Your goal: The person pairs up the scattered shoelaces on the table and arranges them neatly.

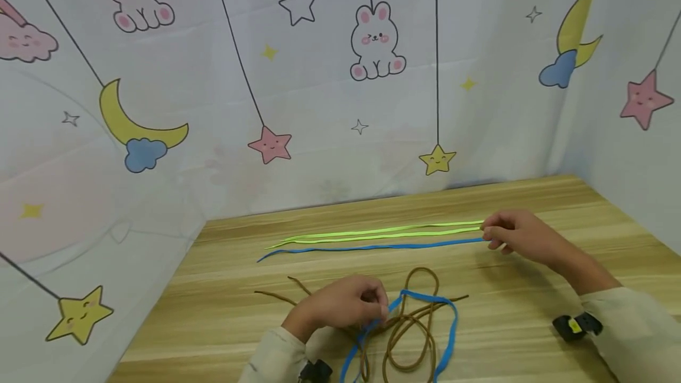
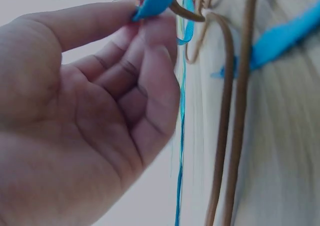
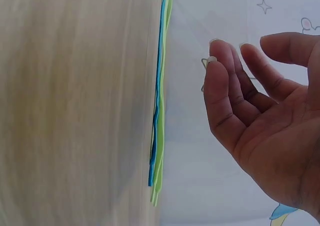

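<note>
My left hand point(image 1: 340, 303) pinches a flat blue shoelace point(image 2: 157, 0) between thumb and fingertips, over a loose tangle at the front. The rest of that blue lace point(image 1: 453, 330) loops among a round brown shoelace point(image 1: 422, 269), whose strands pass close to the fingers. Farther back, my right hand point(image 1: 524, 235) is above the right ends of the laid-out laces, its fingers loosely bent with nothing between them in the right wrist view. Beneath it, a second blue shoelace point(image 1: 372, 247) lies nearly straight beside green shoelaces point(image 1: 372, 231).
The wood-grain table point(image 1: 213, 324) carries all the laces. Behind it hangs a white cloth point(image 1: 330, 158) printed with stars, moons and rabbits, and another cloth side stands at the right. Black camera straps point(image 1: 577, 326) sit on both wrists.
</note>
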### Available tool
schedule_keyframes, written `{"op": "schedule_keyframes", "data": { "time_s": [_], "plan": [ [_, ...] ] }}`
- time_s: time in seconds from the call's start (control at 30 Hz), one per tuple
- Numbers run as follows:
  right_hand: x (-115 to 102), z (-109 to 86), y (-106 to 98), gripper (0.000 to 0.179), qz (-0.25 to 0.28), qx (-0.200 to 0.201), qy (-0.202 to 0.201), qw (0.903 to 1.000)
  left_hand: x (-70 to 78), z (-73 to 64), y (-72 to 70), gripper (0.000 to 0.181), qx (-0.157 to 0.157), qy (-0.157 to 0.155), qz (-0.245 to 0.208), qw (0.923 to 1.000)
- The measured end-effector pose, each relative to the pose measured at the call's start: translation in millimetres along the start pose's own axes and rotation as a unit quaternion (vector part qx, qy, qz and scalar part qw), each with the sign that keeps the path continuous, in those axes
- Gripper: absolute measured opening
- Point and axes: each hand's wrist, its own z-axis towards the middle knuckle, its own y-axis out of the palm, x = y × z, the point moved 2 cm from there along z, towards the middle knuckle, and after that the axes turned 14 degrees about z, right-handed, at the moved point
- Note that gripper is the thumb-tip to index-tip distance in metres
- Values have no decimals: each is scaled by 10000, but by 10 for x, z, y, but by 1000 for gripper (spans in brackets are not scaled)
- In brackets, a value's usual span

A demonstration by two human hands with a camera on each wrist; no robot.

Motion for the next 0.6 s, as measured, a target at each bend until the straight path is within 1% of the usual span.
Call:
{"op": "schedule_keyframes", "data": {
  "time_s": [0.07, 0.13, 0.27, 0.37, 0.5, 0.6],
  "plan": [
    [-23, -4, 42, 33, 63, -136, -44, 9999, 14, -7, -9, 12, -17, 251, -413, 9988],
    [-54, -12, 93, 31, 172, -254, -91, 9995, 37, -8, -19, 16, -7, 512, -761, 9958],
    [-146, -15, 237, 28, 323, -651, -351, 9967, 100, -24, -41, 26, 114, 730, -1392, 9875],
    [-236, -19, 358, 25, 359, -953, -529, 9934, 153, -34, -60, 29, 265, 836, -1622, 9829],
    [-347, -43, 498, 22, 401, -1208, -589, 9901, 221, -40, -67, 28, 431, 972, -1713, 9795],
    [-410, -56, 600, 23, 484, -1436, -672, 9862, 265, -45, -60, 26, 541, 926, -1764, 9785]
  ]
}}
